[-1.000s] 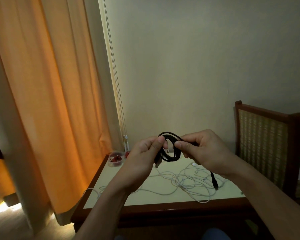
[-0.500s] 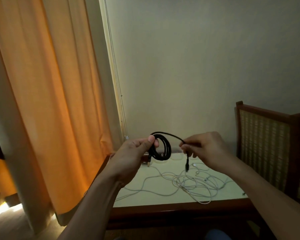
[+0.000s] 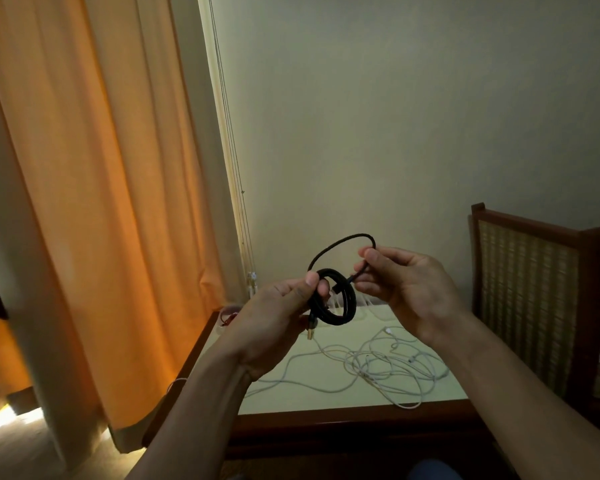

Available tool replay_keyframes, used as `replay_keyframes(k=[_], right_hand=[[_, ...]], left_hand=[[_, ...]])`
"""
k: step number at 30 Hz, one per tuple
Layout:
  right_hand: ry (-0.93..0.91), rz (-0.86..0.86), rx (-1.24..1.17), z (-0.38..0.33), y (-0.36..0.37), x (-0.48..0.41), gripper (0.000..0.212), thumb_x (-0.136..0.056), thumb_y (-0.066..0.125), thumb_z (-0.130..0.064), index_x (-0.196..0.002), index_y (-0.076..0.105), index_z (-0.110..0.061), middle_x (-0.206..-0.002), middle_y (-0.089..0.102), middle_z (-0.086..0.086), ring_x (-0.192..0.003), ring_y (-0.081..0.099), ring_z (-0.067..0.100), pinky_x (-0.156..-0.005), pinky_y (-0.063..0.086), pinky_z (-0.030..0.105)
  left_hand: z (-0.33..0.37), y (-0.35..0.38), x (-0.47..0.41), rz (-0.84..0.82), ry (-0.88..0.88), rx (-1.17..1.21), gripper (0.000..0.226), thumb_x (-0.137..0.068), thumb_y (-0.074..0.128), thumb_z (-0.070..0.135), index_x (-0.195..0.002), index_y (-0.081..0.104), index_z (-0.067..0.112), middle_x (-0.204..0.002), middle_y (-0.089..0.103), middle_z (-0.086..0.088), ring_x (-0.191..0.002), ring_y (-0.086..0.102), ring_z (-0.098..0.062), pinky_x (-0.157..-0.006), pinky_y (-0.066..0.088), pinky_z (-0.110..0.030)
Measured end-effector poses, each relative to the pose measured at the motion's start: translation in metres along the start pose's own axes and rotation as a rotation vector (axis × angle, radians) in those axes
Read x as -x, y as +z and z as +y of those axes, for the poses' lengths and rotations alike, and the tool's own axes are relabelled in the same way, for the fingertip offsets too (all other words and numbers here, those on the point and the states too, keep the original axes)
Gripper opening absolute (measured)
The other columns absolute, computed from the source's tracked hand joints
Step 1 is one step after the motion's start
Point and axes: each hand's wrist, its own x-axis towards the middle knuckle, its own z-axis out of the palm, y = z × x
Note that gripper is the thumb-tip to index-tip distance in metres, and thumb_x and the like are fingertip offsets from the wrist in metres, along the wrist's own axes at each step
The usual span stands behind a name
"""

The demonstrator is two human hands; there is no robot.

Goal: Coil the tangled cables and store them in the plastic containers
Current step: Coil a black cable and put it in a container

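Observation:
A black cable [image 3: 336, 299] is wound into a small coil held in the air above the table. My left hand [image 3: 278, 313] pinches the coil between thumb and fingers, with a plug hanging below it. My right hand [image 3: 402, 285] pinches the cable's free end, which arches up in one loose loop over the coil. White cables [image 3: 388, 368] lie tangled on the table [image 3: 326, 396] beneath my hands. A small clear plastic container [image 3: 227, 317] with something red inside stands at the table's far left corner, partly hidden by my left hand.
An orange curtain [image 3: 94, 202] hangs at the left beside the table. A wooden chair with a woven back [image 3: 534, 292] stands at the right. The wall [image 3: 395, 116] lies right behind the table.
My right hand has drawn the black cable's free end up into a loop above the coil; the plug that hung below that hand no longer dangles. The view has shifted slightly.

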Motion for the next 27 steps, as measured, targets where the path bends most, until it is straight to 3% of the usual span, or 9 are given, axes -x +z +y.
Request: replay_keyframes(k=[3,7,11,12,15,18,20,23,27], right_hand=[[0.14,-0.067,-0.149,0.008,0.004,0.005,0.02,-0.084,0.067,-0.007,-0.101,0.069,0.003,-0.082,0.07,0.015,-0.065,0.068,0.018,-0.06,0.06,0.022],[0.226,-0.221,-0.178,0.014,0.012,0.017,0.024,-0.095,0.058,-0.009,-0.106,0.074,0.005,-0.097,0.072,0.02,-0.081,0.072,0.021,-0.066,0.06,0.024],[0.106,-0.27,0.149,0.013,0.011,0.025,0.032,-0.101,0.051,-0.02,-0.111,0.075,-0.001,-0.104,0.072,0.017,-0.093,0.068,0.021,-0.091,0.053,0.04],[0.088,-0.275,0.215,0.014,0.009,0.028,0.036,-0.103,0.049,-0.025,-0.112,0.074,-0.002,-0.104,0.072,0.016,-0.097,0.065,0.023,-0.097,0.049,0.046],[0.083,-0.265,0.292,0.016,0.01,0.037,0.041,-0.1,0.051,-0.037,-0.112,0.073,-0.004,-0.097,0.07,0.006,-0.093,0.061,0.018,-0.088,0.043,0.038],[-0.036,-0.134,0.588,0.024,0.016,0.041,0.023,-0.091,0.072,-0.028,-0.113,0.071,-0.027,-0.092,0.073,-0.009,-0.085,0.067,0.008,-0.078,0.049,0.025],[-0.153,-0.022,0.803,0.03,0.015,0.037,0.026,-0.091,0.074,-0.022,-0.113,0.071,-0.036,-0.086,0.072,-0.012,-0.073,0.065,0.003,-0.064,0.05,0.018],[-0.246,0.013,0.856,0.026,0.011,0.028,0.027,-0.096,0.066,-0.012,-0.109,0.075,-0.034,-0.067,0.069,-0.014,-0.05,0.056,0.002,-0.049,0.046,0.019],[-0.424,0.108,0.905,0.013,-0.007,0.012,0.028,-0.096,0.064,-0.007,-0.102,0.078,-0.031,-0.073,0.073,-0.009,-0.05,0.054,0.011,-0.048,0.046,0.028]], left_hand=[[0.003,0.0,0.0,-0.042,-0.016,0.097,0.031,-0.095,0.055,0.051,-0.079,0.066,0.026,-0.097,0.058,-0.01,-0.094,0.049,-0.027,-0.091,0.028,-0.046],[0.004,0.003,-0.002,-0.038,0.02,-0.01,0.035,-0.1,0.047,0.044,-0.079,0.063,0.022,-0.096,0.067,-0.009,-0.094,0.063,-0.02,-0.095,0.038,-0.045],[0.0,-0.002,-0.001,0.064,0.039,-0.157,0.035,-0.098,0.048,0.046,-0.082,0.069,0.023,-0.091,0.071,-0.005,-0.097,0.062,-0.036,-0.098,0.044,-0.058],[0.0,-0.003,0.0,0.092,0.036,-0.202,0.037,-0.097,0.048,0.049,-0.082,0.07,0.024,-0.092,0.073,-0.004,-0.097,0.06,-0.037,-0.094,0.045,-0.055],[0.0,0.001,-0.002,0.145,0.034,-0.306,0.04,-0.093,0.049,0.051,-0.087,0.072,0.019,-0.078,0.073,0.012,-0.078,0.058,-0.007,-0.08,0.041,-0.034],[0.001,0.008,-0.004,0.168,0.028,-0.365,0.037,-0.101,0.05,0.04,-0.093,0.073,0.013,-0.065,0.065,0.022,-0.063,0.055,0.012,-0.077,0.039,-0.028],[0.002,0.007,-0.006,0.175,0.059,-0.376,0.037,-0.096,0.052,0.046,-0.09,0.074,0.016,-0.077,0.07,0.014,-0.064,0.054,0.01,-0.074,0.039,-0.029],[0.013,-0.002,-0.009,0.234,0.079,-0.362,0.039,-0.084,0.055,0.053,-0.086,0.075,0.019,-0.09,0.073,-0.005,-0.069,0.059,-0.007,-0.067,0.044,-0.026],[0.034,-0.027,-0.011,0.41,0.112,-0.288,0.029,-0.089,0.063,0.042,-0.088,0.077,0.017,-0.094,0.075,-0.01,-0.08,0.061,-0.021,-0.068,0.051,-0.032]])
